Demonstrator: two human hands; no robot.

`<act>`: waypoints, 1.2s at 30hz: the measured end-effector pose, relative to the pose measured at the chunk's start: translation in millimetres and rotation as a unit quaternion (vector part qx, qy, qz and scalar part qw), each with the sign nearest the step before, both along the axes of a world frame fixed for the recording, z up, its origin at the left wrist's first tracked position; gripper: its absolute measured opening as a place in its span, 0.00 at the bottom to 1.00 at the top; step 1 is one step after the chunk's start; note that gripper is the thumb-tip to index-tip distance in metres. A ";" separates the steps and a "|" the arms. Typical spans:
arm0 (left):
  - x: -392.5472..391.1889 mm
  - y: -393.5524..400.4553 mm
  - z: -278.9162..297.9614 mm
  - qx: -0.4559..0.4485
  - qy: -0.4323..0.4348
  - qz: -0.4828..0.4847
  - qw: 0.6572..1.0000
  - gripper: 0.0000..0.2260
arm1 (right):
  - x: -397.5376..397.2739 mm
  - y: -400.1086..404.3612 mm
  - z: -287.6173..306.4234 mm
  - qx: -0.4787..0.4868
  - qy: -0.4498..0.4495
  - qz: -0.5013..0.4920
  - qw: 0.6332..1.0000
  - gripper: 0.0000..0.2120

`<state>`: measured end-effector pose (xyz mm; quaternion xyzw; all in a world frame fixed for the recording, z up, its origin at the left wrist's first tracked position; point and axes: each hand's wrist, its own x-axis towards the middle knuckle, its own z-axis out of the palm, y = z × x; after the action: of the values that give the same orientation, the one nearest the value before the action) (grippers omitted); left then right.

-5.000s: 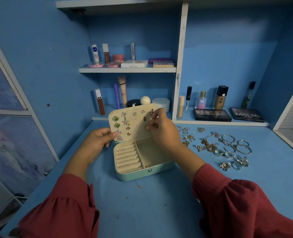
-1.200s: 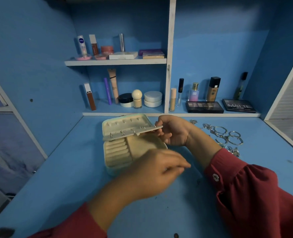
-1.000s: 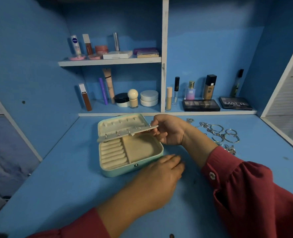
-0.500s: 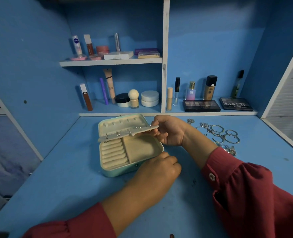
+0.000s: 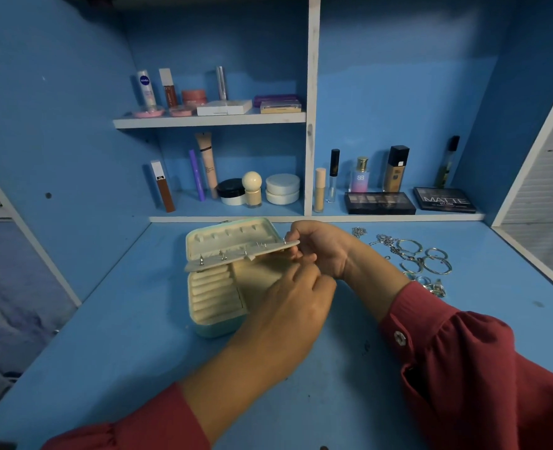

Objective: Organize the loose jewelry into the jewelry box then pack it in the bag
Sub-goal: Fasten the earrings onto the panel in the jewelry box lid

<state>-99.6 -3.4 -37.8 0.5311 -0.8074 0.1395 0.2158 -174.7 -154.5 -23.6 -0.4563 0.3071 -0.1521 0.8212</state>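
The mint jewelry box [image 5: 215, 328] lies open on the blue desk, its ring rolls [image 5: 213, 293] on the left side. My right hand [image 5: 325, 250] pinches the right end of the cream earring panel [image 5: 236, 254] and holds it level above the box; earring posts stick up through it. My left hand [image 5: 291, 306] reaches over the box with curled fingers, its fingertips under the panel's right end beside my right fingers; whatever they hold is hidden. Loose silver bangles, rings and chains [image 5: 426, 263] lie to the right. No bag is in view.
Behind the box, low shelves hold cosmetics: jars [image 5: 281, 188], bottles [image 5: 361, 175] and two dark palettes [image 5: 379, 203]. An upper shelf [image 5: 210, 120] carries tubes and flat cases. A white slatted frame [image 5: 535, 248] borders the desk on the right.
The earring panel, upright five seconds ago, now lies level in my right hand. My left hand touched the desk in front of the box, curled its fingers, then rose to the panel's underside.
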 end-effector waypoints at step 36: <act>101.3 -57.7 67.7 0.240 0.385 0.104 0.885 0.09 | -0.3 2.7 3.6 0.054 -0.029 -0.001 0.998 0.22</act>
<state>1.8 -61.1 29.9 0.6594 -0.6096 -0.2527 0.3602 -175.0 -151.8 -20.0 -0.4065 0.2910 -0.1494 0.8531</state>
